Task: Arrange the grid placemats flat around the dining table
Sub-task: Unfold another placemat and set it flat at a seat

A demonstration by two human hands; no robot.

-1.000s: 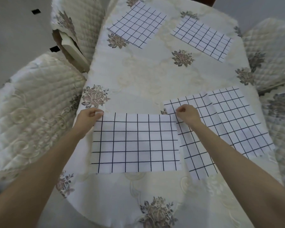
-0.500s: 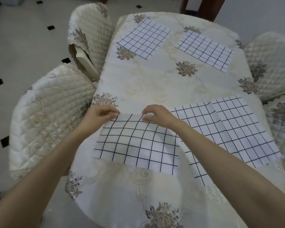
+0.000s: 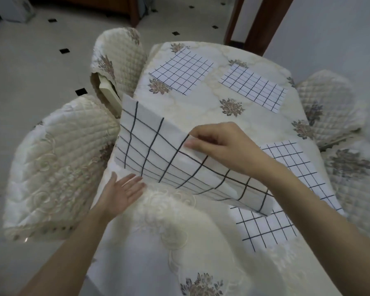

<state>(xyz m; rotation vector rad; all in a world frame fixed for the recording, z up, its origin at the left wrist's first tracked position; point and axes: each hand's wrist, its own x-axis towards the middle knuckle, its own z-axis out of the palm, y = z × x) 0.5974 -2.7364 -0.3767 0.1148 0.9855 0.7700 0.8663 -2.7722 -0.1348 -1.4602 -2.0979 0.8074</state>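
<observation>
The right hand (image 3: 219,146) reaches in from the lower right with the forearm stretched across the table, thumb and curled fingers pinching the top edge of the lifted placemat (image 3: 158,159). That mat hangs tilted up off the dining table (image 3: 201,116), with its lower right corner draped over the near right placemat (image 3: 286,210), which lies flat on the cloth. The left hand (image 3: 121,194) sits palm up just below the raised mat's lower left edge, fingers straight and spread, holding nothing. At the far end, the far left placemat (image 3: 181,71) and far right placemat (image 3: 253,87) both lie flat. Quilted chairs (image 3: 58,167) stand around the table
</observation>
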